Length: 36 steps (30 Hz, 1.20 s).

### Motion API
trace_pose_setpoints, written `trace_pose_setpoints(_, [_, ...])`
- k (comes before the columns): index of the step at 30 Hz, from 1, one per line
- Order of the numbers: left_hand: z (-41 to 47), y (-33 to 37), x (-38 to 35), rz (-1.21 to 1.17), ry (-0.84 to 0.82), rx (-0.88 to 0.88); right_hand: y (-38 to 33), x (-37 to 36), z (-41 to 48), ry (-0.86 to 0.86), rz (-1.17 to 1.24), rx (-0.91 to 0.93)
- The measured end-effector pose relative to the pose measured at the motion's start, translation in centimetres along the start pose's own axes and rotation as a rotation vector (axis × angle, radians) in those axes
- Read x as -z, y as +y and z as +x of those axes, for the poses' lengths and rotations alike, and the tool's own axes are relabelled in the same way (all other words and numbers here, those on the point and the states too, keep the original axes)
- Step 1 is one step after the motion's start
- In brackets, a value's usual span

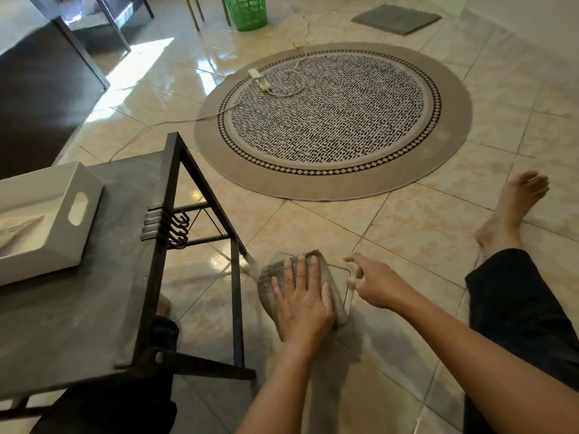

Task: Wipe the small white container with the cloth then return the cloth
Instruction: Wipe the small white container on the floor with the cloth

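Observation:
The small white container [344, 272] sits on the tiled floor in front of me, mostly hidden; only its rounded rim shows at the right and far side. A grey-brown cloth [272, 278] lies over it. My left hand [302, 300] presses flat on the cloth, fingers spread and pointing away from me. At the container's right edge, the fingertips of my right hand [377, 283] pinch its rim.
A low dark table [125, 277] with a white handled tray [62, 223] stands at my left, its leg close to the cloth. A round patterned rug [332, 120] with a power strip [259, 79] and cord lies ahead. My bare foot [510, 211] is at the right.

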State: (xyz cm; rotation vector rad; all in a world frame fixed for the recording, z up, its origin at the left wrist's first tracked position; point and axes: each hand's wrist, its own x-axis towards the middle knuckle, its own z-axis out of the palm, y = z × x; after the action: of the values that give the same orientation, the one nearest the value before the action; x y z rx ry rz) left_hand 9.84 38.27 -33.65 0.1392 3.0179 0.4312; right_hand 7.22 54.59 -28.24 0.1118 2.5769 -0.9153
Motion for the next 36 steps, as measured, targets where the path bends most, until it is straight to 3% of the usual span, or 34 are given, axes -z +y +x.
trace_pose_setpoints(2, [0.4, -0.4, 0.3, 0.016, -0.023, -0.046, -0.7, 0.8, 2.0, 0.025, -0.043, 0.061])
trace_pose_setpoints(7, [0.6, -1.4, 0.8, 0.041, -0.051, -0.094, -2.7, 0.7, 5.6, -0.213, -0.048, 0.123])
trace_pose_setpoints(10, [0.8, -1.9, 0.8, 0.026, -0.061, -0.048, -2.4, 0.8, 6.3, -0.268, -0.008, 0.14])
trace_pose_setpoints(18, [1.7, 0.9, 1.3, 0.024, -0.091, 0.069, 0.1, -0.6, 3.3, -0.087, 0.274, 0.044])
trace_pose_setpoints(26, [1.5, 2.4, 1.3, -0.028, -0.139, 0.078, 0.7, -2.7, 1.9, 0.038, 0.375, -0.035])
trace_pose_setpoints(31, [2.4, 0.3, 2.7, -0.163, -0.143, -0.031, 0.9, -2.5, 1.8, -0.052, 0.441, -0.049])
trace_pose_setpoints(36, [2.3, -4.5, 2.8, -0.046, -0.166, -0.144, 0.9, -0.7, 2.8, -0.197, 0.483, 0.014])
